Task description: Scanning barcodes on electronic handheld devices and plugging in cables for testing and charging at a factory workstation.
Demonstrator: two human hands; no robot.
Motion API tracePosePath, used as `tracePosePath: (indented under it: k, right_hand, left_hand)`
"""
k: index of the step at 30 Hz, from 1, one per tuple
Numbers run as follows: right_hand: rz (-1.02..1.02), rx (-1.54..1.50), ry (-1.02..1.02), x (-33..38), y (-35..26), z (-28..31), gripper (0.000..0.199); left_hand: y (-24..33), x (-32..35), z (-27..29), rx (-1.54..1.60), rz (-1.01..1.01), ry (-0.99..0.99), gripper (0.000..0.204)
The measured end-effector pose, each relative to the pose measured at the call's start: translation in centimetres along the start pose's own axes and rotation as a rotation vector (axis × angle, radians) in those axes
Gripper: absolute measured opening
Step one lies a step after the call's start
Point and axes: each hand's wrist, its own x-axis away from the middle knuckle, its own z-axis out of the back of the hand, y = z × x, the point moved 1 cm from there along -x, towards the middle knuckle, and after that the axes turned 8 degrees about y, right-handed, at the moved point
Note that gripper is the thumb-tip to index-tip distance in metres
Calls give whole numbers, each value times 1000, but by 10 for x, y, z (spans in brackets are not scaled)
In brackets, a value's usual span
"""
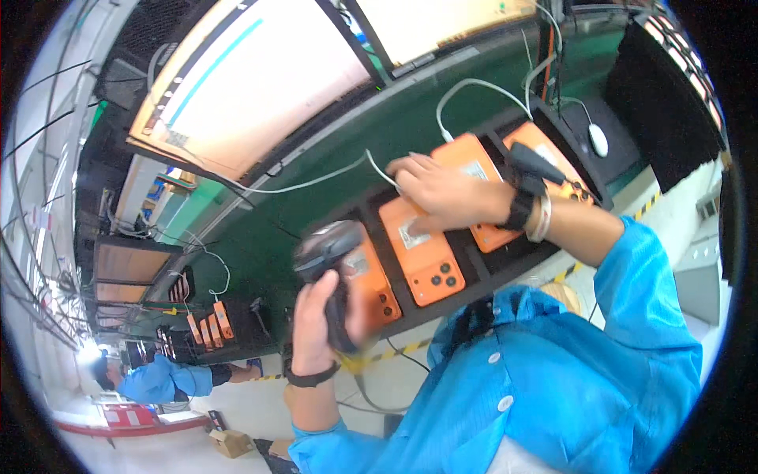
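Observation:
My left hand (318, 316), blurred by motion, is closed round the handle of a black handheld barcode scanner (328, 246). The scanner's head covers part of an orange phone (372, 272). Over the upper end of the neighbouring orange phone (430, 268), my right hand (450, 189) has its fingers closed at the end of a white cable (381, 170); the plug itself is hidden. My thumb lies by that phone's white label. Under my right hand and wrist lies another orange phone (466, 150), with a white cable (446, 130) at its top end. All these phones lie camera side up.
Another orange phone (530, 138) lies at the right under a black object (537, 164). A white mouse (598, 141) sits beyond. Large lit monitors (268, 79) stand behind the dark tray (493, 265). Farther left are more orange phones (213, 325) and a person in blue (162, 379).

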Motion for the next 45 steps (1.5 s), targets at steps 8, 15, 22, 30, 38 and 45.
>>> tracePosePath:
  k: [8, 15, 22, 30, 38, 45]
  right_hand:
    - [-64, 0, -78, 10, -32, 3, 43]
    - [-328, -7, -417, -33, -33, 25, 36]
    - [-703, -768, -239, -56, -32, 44, 34]
    - [-757, -736, -186, -54, -46, 43, 38]
    - [-851, -683, -174, -60, -52, 42, 39]
    - [-866, -641, -187, -65, -53, 46, 38]
  left_hand:
    - [-29, -51, 127, -423, -329, 568, 25]
    - [-136, -109, 160, -320, -211, 218, 32]
    - [-162, -141, 131, -280, -237, 93, 32]
    - [-160, -167, 122, -285, -266, 17, 32]
    - [-161, -173, 123, -285, -280, -1, 32]
    - [-156, -175, 123, -289, -306, 27, 32]
